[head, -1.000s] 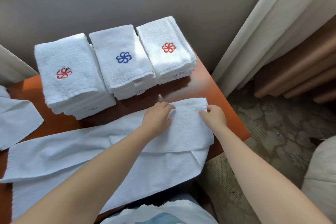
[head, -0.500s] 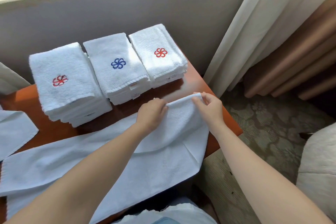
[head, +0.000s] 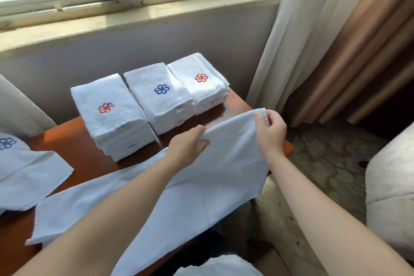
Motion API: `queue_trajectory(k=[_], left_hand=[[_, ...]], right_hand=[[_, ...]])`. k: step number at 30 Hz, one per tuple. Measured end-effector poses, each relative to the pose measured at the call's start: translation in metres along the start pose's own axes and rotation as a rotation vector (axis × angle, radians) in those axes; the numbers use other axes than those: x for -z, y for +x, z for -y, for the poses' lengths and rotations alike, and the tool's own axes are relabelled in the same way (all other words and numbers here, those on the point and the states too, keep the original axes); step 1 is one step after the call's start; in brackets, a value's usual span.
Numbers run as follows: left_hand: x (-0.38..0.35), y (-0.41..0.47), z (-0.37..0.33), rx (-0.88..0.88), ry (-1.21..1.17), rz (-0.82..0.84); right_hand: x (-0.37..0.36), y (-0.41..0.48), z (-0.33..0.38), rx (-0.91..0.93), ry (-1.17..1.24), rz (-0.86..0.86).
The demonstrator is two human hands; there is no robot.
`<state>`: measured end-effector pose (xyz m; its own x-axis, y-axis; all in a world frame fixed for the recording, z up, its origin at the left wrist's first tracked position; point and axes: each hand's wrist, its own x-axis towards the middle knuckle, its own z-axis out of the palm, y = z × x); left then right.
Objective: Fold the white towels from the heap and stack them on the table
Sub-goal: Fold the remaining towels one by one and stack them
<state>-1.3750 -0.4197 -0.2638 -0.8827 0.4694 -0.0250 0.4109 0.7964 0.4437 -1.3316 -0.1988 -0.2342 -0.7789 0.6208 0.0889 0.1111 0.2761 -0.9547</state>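
Note:
A long white towel (head: 170, 199) lies lengthwise across the orange-brown table (head: 74, 148). Its right end is lifted off the table. My left hand (head: 187, 147) pinches the far edge of that end. My right hand (head: 270, 129) grips the far right corner, thumb on top. Behind them stand three stacks of folded white towels: the left stack (head: 112, 116) with a red emblem, the middle stack (head: 160, 96) with a blue emblem, the right stack (head: 199, 83) with a red emblem.
More white towels (head: 24, 177) lie at the table's left edge, one showing a blue emblem. A wall and window sill (head: 134, 20) rise behind the stacks. Curtains (head: 313, 40) hang at the right. A pale cushioned seat (head: 394, 186) stands at the far right over patterned carpet.
Both hands have raised the towel's right end off the table, higher than before. The camera has tilted up, bringing the window into view.

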Motion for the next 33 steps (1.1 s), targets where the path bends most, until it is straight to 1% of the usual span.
queue_trajectory(k=[4, 11, 15, 19, 23, 25, 28, 31, 33], left_hand=[[0.008, -0.03, 0.002, -0.028, 0.022, -0.033], [0.015, -0.072, 0.003, -0.083, 0.001, -0.161], [0.02, -0.074, 0.001, -0.113, -0.006, -0.222], [0.023, -0.057, 0.001, -0.116, -0.009, -0.275], [0.016, -0.021, 0.005, -0.106, 0.057, -0.251], [0.01, 0.001, 0.008, -0.071, 0.068, -0.227], [-0.002, 0.031, 0.013, 0.017, 0.1, -0.206], [-0.016, 0.055, 0.019, 0.112, 0.127, -0.179], [-0.024, 0.068, 0.023, 0.192, 0.14, -0.131]], right_hand=[[0.008, -0.039, 0.012, 0.018, -0.003, -0.086], [0.023, -0.091, 0.018, 0.029, -0.055, -0.209], [0.03, -0.091, 0.023, 0.056, -0.127, -0.236], [0.025, -0.067, 0.028, 0.093, -0.222, -0.234], [0.015, -0.029, 0.015, 0.048, -0.266, -0.161], [0.008, -0.007, 0.005, 0.04, -0.276, -0.106], [-0.006, 0.03, -0.015, 0.027, -0.322, -0.013], [-0.021, 0.062, -0.034, -0.05, -0.386, 0.081], [-0.031, 0.08, -0.044, -0.082, -0.421, 0.136]])
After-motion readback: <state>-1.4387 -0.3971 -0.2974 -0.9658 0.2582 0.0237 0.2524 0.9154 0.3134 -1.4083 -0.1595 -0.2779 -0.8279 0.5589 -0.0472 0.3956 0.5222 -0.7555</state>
